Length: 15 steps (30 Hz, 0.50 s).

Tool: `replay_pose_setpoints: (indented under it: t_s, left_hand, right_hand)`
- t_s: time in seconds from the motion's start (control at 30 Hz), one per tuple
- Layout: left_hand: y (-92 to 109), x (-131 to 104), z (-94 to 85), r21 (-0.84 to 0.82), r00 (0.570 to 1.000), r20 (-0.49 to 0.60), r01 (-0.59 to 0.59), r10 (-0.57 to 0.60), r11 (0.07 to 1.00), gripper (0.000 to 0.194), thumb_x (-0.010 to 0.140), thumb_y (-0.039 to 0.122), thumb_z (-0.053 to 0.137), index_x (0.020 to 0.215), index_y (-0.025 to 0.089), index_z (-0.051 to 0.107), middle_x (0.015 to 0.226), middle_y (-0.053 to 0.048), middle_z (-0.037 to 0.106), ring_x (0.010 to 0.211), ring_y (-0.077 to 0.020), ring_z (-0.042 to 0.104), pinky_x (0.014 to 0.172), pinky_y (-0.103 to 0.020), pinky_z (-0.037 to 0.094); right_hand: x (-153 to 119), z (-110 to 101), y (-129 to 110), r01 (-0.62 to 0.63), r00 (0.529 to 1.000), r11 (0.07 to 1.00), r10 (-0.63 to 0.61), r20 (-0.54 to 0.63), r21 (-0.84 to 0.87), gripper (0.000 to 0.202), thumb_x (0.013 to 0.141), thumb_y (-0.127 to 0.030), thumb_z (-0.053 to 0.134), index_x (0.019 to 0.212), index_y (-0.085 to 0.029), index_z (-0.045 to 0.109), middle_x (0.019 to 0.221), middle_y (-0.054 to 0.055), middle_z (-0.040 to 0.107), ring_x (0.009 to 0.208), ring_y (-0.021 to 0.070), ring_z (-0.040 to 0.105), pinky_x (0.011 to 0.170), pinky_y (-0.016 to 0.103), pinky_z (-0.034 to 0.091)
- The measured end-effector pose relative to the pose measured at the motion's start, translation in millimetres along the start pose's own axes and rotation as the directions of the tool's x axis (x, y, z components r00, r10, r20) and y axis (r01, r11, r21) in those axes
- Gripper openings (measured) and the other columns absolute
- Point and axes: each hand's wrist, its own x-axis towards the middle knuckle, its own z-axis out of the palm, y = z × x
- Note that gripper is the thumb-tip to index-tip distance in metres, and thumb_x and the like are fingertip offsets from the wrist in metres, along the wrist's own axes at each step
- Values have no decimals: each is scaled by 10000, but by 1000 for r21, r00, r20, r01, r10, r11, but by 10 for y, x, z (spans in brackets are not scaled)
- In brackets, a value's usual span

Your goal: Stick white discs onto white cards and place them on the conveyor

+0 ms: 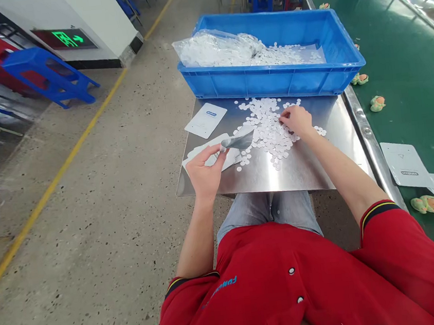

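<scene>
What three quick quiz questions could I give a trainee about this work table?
1. Where does the clear bag rest?
A) On a stool
B) In the blue bin
C) On the green conveyor

2. True or false: the right hand is at the scattered white discs.

3. Fill in the blank: the curled grey piece is pinched in the ____ hand.

Key: 1: B; 2: true; 3: left.
</scene>
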Motion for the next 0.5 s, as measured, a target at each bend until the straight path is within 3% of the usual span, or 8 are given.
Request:
replay_pose_setpoints:
  t_s: [0.13, 0.3, 0.4, 0.5]
  left_hand:
    - [-15, -8, 52, 36, 999, 10, -35, 34, 999, 202, 883, 405, 732, 906, 223, 817, 916, -34, 815, 895, -228, 767, 865, -352, 615]
    - [24, 32, 169, 91, 991, 65, -123, 117, 988, 254, 954, 428, 643, 973, 236, 807, 993, -35, 818, 946, -223, 761, 888, -350, 598]
    - [126, 74, 183, 102, 973, 174, -173, 153, 980, 257, 965, 414, 618, 986, 220, 785, 1006, -54, 813, 965, -230, 755, 904, -364, 587]
    - [298, 117, 182, 29, 908, 354, -250, 224, 968, 189, 943, 373, 656, 957, 221, 768, 1042, -65, 808, 990, -226, 751, 946, -377, 579]
  right_hand:
    - [-60, -163, 84, -8, 1000, 977, 6, 10, 212, 30, 756, -212, 723, 774, -199, 744, 840, 71, 754, 866, 249, 700, 847, 420, 578]
    - [-267, -513, 119, -37, 995, 868, -13, 96, 496, 152, 729, -258, 787, 834, -154, 753, 736, 53, 709, 689, 175, 673, 662, 322, 587]
    - [-401, -658, 72, -5, 993, 844, -58, 100, 537, 150, 767, -272, 768, 864, -159, 767, 764, 48, 716, 680, 150, 658, 628, 281, 566]
    - [-529, -762, -25, 82, 988, 845, -140, 71, 529, 180, 810, -329, 749, 893, -172, 777, 794, 48, 726, 681, 156, 655, 625, 286, 555]
